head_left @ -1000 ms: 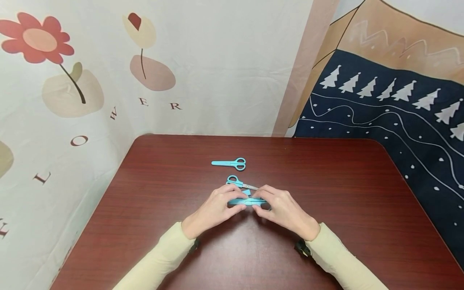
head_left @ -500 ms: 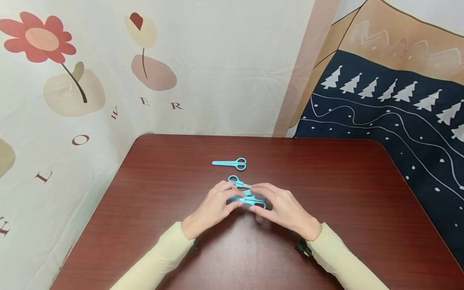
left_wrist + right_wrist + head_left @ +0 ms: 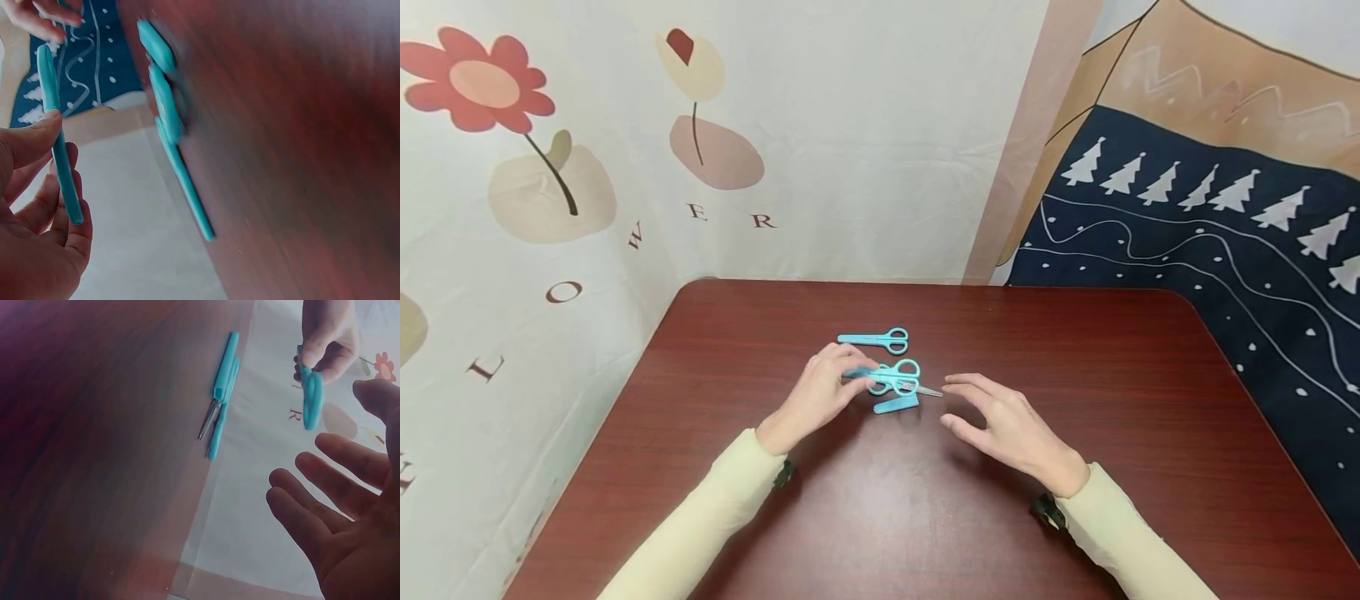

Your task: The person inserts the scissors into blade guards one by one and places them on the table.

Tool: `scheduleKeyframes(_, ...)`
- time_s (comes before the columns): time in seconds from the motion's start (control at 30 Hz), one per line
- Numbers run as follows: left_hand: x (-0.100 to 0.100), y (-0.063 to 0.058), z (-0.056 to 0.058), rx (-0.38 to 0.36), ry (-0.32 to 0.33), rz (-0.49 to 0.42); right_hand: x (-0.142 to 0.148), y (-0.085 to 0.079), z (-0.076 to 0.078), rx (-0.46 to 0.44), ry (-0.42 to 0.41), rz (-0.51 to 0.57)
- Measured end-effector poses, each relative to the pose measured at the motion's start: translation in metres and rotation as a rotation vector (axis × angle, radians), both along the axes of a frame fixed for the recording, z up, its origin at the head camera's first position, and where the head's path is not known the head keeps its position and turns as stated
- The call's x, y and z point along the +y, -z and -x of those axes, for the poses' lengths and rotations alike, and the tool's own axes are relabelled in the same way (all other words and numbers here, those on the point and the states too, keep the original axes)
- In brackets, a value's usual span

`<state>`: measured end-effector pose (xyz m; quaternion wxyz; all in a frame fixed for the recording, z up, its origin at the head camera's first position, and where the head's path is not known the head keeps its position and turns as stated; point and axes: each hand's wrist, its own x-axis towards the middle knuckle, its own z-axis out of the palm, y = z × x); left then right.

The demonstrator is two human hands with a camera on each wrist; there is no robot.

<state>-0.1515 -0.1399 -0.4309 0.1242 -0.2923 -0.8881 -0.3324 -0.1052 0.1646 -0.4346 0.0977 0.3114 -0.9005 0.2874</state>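
Note:
Thumb and fingers of my left hand [image 3: 815,390] pinch a pair of light blue scissors [image 3: 49,78] by the sheath that covers their blades. Their handle loops point right in the head view, and both wrist views show them raised off the table. Beneath them lies a second, unsheathed pair of scissors [image 3: 931,391], metal blades toward the right, its handles partly hidden by the held pair. Just in front of that pair rests a loose blue sheath [image 3: 897,405]. My right hand [image 3: 1011,427] hovers to the right with spread, relaxed fingers and nothing in it.
Farther back on the reddish-brown table [image 3: 1075,350] lies another sheathed pair of blue scissors [image 3: 867,339], handles to the right. A printed curtain [image 3: 865,167] hangs behind the table's far edge.
My left hand has lifted the sheathed scissors and carried them left and back. The right hand has let go of their handles and drawn away to the right.

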Motion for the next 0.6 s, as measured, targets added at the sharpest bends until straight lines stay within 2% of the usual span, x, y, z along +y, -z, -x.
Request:
scheduleKeyframes(0.2, -0.005, 0.004, 0.023, -0.035, -0.044, 0.031, 0.003, 0.002, -0.001, -0.01, 0.006, -0.016)
scheduleKeyframes(0.33, -0.005, 0.009, 0.037, -0.055, -0.06, 0.086, 0.004, 0.004, -0.001, -0.006, 0.0, -0.018)
scheduleKeyframes(0.6, 0.001, 0.021, 0.055, -0.091, -0.066, 0.15, 0.005, 0.005, -0.001, -0.015, -0.011, -0.024)
